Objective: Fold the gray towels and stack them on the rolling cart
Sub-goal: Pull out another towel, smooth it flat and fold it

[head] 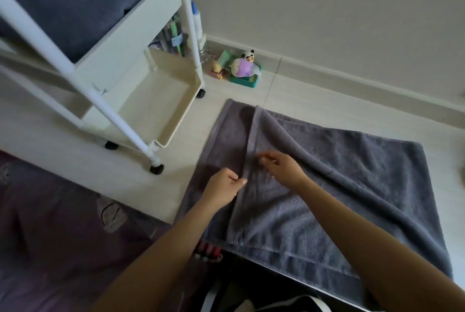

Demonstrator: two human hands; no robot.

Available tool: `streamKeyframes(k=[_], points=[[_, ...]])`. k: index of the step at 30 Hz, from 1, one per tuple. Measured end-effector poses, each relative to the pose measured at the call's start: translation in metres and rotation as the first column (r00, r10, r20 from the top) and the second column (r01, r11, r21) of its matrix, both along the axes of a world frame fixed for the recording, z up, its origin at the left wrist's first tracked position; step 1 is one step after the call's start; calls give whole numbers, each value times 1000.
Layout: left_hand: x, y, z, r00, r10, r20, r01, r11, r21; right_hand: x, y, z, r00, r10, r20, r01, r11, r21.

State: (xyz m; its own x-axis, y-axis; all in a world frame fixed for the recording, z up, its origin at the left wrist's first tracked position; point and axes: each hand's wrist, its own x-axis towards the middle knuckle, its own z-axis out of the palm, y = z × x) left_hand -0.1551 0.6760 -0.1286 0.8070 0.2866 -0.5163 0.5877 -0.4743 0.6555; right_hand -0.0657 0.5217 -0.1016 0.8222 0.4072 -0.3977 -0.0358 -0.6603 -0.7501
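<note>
two hands on gray towel (314, 186), left hand (222, 187) fingers pinching folded edge, right hand (281, 167) fingers' grasp unclear, cart (141, 42) cropped

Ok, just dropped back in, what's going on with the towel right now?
A person is midway through folding a gray towel spread on the floor. The left hand pinches the edge of the folded-over flap, while the right hand hovers over that flap just beside it, fingers loosely curled and seemingly holding nothing. The fold looks unfinished, with the flap lying skewed. To the left, the white rolling cart already holds folded gray towels in its top tray.
</note>
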Motion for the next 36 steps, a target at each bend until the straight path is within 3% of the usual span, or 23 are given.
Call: streamKeyframes(k=[4, 8, 11, 14, 17, 20, 22, 25, 29, 31, 34, 36], points=[[-12, -11, 2, 985, -154, -76, 162, 981, 103, 15, 16, -6, 930, 349, 113, -329, 930, -164], [-17, -13, 11, 991, -128, -43, 126, 992, -29, 29, 29, -12, 769, 632, 98, -548, 730, -408], [-27, -16, 28, 998, -51, 38, 55, 994, -94, 41, 37, -5, 619, 780, 90, -576, 529, -623], [-38, -26, 48, 990, 59, 131, -41, 990, -138, 55, 39, 11, 542, 838, 61, -574, 422, -702], [-50, -36, 71, 962, 215, 171, -144, 924, -354, 69, 32, 46, 523, 847, 94, -619, 453, -642], [-59, -19, 85, 949, 294, 117, -216, 871, -442, 79, 36, 79, 597, 775, 210, -689, 628, -362], [-63, 8, 75, 933, 337, 127, -284, 904, -320, 79, 59, 75, 611, 749, 257, -697, 662, -275], [-66, 42, 40, 952, 283, 112, -286, 958, 5, 68, 99, 30, 555, 785, 273, -687, 618, -382], [-71, 48, -1, 983, 157, 90, -180, 908, 379, 57, 124, -13, 541, 800, 261, -668, 597, -445], [-71, 46, -5, 968, 203, 150, -248, 871, 423, 56, 131, -14, 563, 761, 322, -603, 645, -469], [-71, 51, -5, 913, 372, 170, -407, 860, 307, 53, 147, -12, 421, 825, 376, -547, 562, -620], [-72, 56, -6, 906, 396, 153, -424, 856, 297, 49, 157, -15, 343, 863, 372, -505, 503, -701]])
